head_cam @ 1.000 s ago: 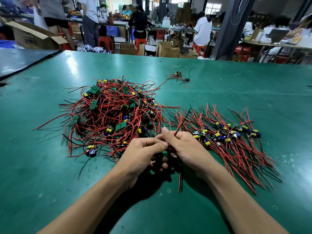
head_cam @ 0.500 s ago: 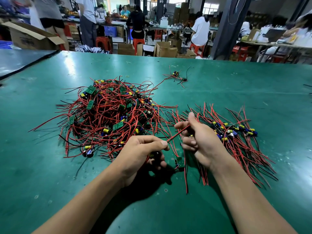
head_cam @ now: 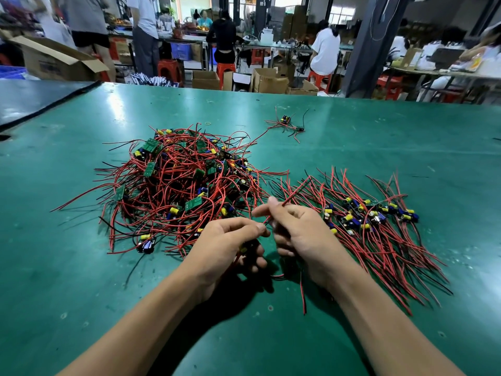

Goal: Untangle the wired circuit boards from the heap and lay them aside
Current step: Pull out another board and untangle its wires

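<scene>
Our left hand (head_cam: 227,241) curls its fingers round a small wired board (head_cam: 243,249), mostly hidden under the palm with only a yellow part peeking out, while our right hand (head_cam: 302,234) pinches a red wire (head_cam: 295,192) that slants up and away from its fingertips. We hold both over the green table (head_cam: 379,131), close together, between the tangled heap (head_cam: 184,183) of boards and red leads on the left and the combed-out pile (head_cam: 376,229) laid in a row on the right. One stray board (head_cam: 285,121) lies well apart, farther back on the table.

L hand (head_cam: 230,241), R hand (head_cam: 302,232) — fingers (head_cam: 260,213) curled.
</scene>
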`<state>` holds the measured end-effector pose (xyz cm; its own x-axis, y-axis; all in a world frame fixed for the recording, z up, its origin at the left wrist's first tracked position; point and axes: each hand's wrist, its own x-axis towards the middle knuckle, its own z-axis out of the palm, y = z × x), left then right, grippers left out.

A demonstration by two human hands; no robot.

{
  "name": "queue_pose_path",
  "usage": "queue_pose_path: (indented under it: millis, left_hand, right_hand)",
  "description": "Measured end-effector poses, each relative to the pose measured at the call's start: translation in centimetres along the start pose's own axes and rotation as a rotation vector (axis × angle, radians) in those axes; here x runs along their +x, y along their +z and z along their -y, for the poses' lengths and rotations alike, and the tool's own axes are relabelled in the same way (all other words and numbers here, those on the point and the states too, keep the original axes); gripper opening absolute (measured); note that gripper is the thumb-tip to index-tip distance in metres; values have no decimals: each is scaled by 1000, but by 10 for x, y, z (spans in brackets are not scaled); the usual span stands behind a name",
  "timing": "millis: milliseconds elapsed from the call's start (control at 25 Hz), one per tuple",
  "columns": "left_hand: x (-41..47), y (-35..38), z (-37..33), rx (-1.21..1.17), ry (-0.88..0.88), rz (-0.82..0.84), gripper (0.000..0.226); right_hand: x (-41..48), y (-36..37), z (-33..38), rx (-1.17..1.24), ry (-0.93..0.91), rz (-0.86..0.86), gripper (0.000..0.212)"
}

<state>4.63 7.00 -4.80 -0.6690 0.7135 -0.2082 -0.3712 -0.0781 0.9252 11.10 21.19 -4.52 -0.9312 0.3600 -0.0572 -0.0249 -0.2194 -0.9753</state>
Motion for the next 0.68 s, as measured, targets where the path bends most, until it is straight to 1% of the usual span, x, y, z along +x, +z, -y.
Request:
queue_pose_path:
  millis: [80, 240, 320, 400, 520, 560, 600, 680]
  left_hand:
    - [-1, 0, -3, -6, -3, 28, 8]
    - [-2, 2, -7, 37, -4, 68, 8]
    - [-4, 3, -8, 64, -9, 89, 9]
    - [-5, 5, -9, 87, -10, 115, 10]
    - [-7, 8, -10, 93, 4, 84, 11]
    - [-7, 9, -10, 80, 19, 44, 12]
    - [-6, 9, -11, 52, 39, -8, 14]
    - [-4, 8, -12, -14, 79, -124, 21]
  right_hand:
    - [1, 1, -3, -46, -2, -14, 36]
    - [7, -14, 6, 92, -31, -196, 36]
    - [9, -17, 9, 135, -75, -264, 38]
    - [9, -14, 11, 198, -131, -285, 39]
    - [10, -11, 9, 330, -80, -288, 44]
    - [9, -11, 8, 322, -57, -264, 45]
    - [7, -11, 7, 259, -43, -228, 48]
    - [2, -8, 1, 0, -49, -147, 51]
